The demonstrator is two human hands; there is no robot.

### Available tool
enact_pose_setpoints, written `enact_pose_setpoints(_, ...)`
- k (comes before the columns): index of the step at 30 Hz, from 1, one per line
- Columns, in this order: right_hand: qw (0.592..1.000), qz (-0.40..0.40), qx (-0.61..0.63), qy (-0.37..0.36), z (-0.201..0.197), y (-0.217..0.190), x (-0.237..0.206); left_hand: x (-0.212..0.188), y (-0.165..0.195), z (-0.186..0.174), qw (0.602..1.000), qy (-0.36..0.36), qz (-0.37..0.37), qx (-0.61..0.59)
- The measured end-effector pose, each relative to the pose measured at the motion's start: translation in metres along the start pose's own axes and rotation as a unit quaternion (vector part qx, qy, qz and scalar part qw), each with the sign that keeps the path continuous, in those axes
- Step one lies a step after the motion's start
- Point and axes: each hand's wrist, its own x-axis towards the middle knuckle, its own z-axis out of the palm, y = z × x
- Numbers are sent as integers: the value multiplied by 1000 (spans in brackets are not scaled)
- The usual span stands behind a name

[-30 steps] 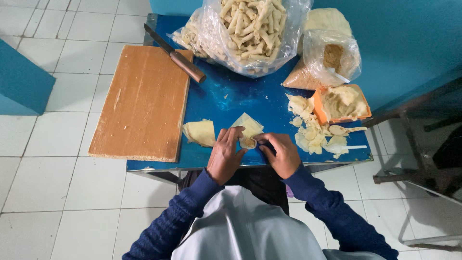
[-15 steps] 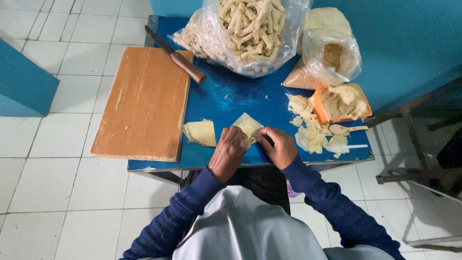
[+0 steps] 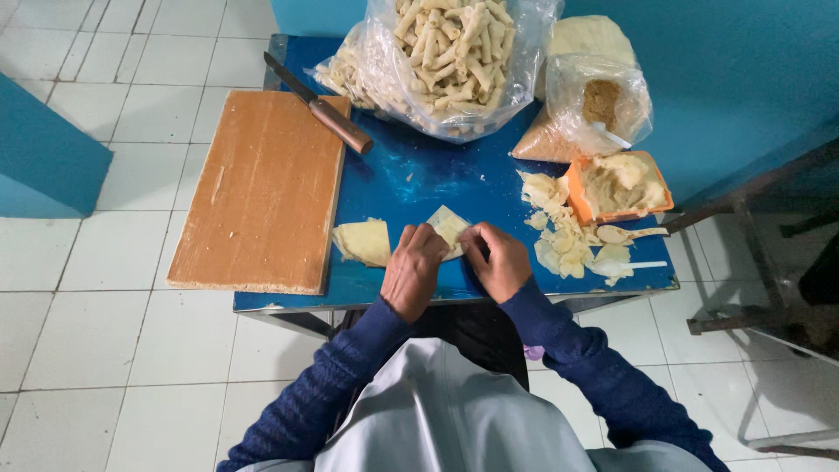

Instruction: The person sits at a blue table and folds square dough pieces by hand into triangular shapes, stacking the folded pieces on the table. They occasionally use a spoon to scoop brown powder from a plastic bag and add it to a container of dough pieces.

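A pale square pastry wrapper lies on the blue table near its front edge. My left hand and my right hand both press their fingertips on the wrapper's near corner, folding it. The far corner of the wrapper shows beyond my fingers; whatever lies under them is hidden. A small stack of flat wrappers sits just left of my left hand.
A wooden cutting board covers the table's left part, with a knife at its far corner. A clear bag of rolled pastries, a bag of brown filling, an orange tray and dough scraps lie at the right.
Both hands have closed in over the wrapper's near corner, and the fold has moved further across it. Nothing else on the table has shifted.
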Motion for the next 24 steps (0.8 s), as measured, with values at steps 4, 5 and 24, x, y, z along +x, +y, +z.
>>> enact_pose_setpoints(4,995,-57,-71,27,4,-3,0,5,-4,6,999,-23,-12,34)
enact_pose_setpoints(5,995,-64,-75,28,4,-4,0,7,-4,6,999,-25,-11,32)
enact_pose_setpoints(24,969,-219,-108,-28,-8,3,-3,0,1,-15,987,-57,-41,-145)
